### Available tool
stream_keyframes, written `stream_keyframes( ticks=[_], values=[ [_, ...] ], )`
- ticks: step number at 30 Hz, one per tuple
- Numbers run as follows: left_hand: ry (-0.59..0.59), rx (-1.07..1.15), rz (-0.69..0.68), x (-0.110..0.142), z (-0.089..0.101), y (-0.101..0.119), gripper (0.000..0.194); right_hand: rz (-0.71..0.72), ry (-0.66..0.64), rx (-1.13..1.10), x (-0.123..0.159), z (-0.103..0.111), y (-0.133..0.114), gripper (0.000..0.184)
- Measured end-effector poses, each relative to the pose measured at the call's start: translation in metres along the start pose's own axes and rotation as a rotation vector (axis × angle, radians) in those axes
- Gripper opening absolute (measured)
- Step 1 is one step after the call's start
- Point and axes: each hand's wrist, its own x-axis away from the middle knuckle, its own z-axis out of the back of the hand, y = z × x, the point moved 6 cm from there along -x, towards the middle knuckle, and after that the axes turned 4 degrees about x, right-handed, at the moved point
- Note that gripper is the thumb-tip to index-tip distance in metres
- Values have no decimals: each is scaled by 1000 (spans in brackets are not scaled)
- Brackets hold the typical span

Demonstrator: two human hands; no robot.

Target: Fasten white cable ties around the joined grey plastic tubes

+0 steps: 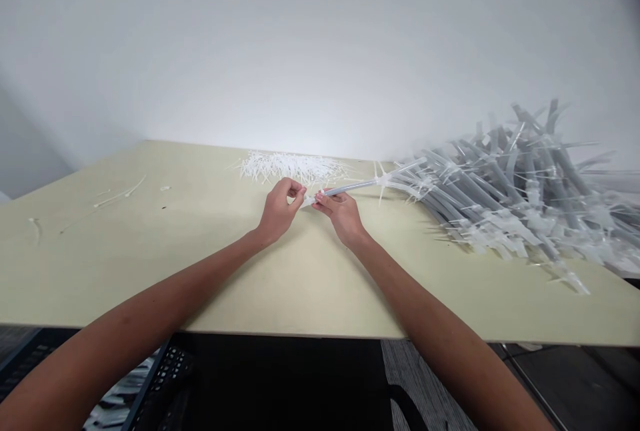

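Many tubes (500, 181) crowd the right side (right hand (340, 212) pinching one; left hand (281, 210), unclear).

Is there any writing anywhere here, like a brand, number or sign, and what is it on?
No text can be read.
The grey tubes and white ties show no readable marks.
Dark and pale patches in the crate at lower left are too blurred to tell whether any is print.
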Motion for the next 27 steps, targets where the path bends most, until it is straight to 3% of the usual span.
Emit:
stream_keyframes(
  ticks=[7, 13, 21, 27],
  values=[
    [61, 28, 127, -2, 6, -4, 18, 3, 6, -13, 0, 3, -4, 29],
    [113, -10, 247, -9, 17, -24, 46, 18, 2, 68, 0, 2, -5, 30],
    [60, -63, 353, -13, 17, -54, 32, -19, -44, 425, -1, 10, -22, 31],
    [35, -130, 374, -14, 20, -70, 30, -57, -229, 742, 13, 4, -51, 28]
  ],
)
